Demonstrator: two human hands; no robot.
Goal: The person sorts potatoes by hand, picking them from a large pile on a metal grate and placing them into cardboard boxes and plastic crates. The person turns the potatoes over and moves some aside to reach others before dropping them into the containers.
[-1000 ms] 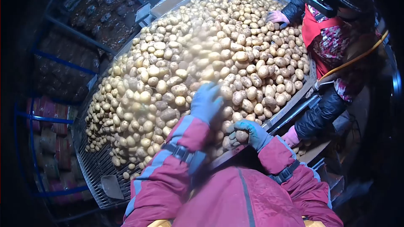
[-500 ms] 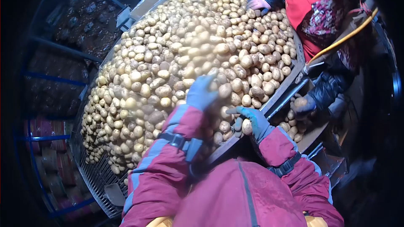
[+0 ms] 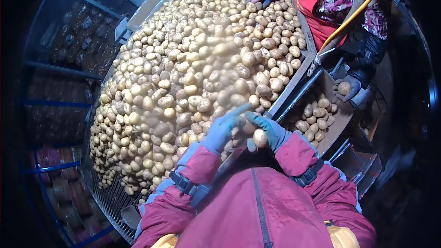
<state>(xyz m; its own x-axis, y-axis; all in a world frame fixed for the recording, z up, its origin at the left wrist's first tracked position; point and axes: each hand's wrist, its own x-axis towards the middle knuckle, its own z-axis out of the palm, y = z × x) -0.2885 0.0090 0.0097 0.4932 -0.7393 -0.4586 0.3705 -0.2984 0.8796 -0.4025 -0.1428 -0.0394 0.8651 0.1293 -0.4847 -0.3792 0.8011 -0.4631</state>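
Note:
Near the front edge of a wide heap of potatoes (image 3: 156, 96), my two gloved hands are close together. My left hand (image 3: 221, 132), in a blue-grey glove, curls around a potato (image 3: 235, 131), its index finger stretched out to the right. My right hand (image 3: 274, 133), in a glove with teal fingers, grips a pale potato (image 3: 260, 138) on its palm side. Another potato (image 3: 248, 127) shows between the hands, partly covered by fingers.
The heap lies on a slatted metal table (image 3: 108, 206) with a raised metal rim (image 3: 294, 84). A box to the right holds more potatoes (image 3: 317, 118). Opposite, a co-worker in a red apron (image 3: 310, 7) has one gloved hand on the heap and another holding a potato. A yellow hose (image 3: 353, 14) runs beside them.
My left hand has drawn back from the heap toward my right hand, and a potato now shows in it. The co-worker's lower hand has risen from the box with a potato.

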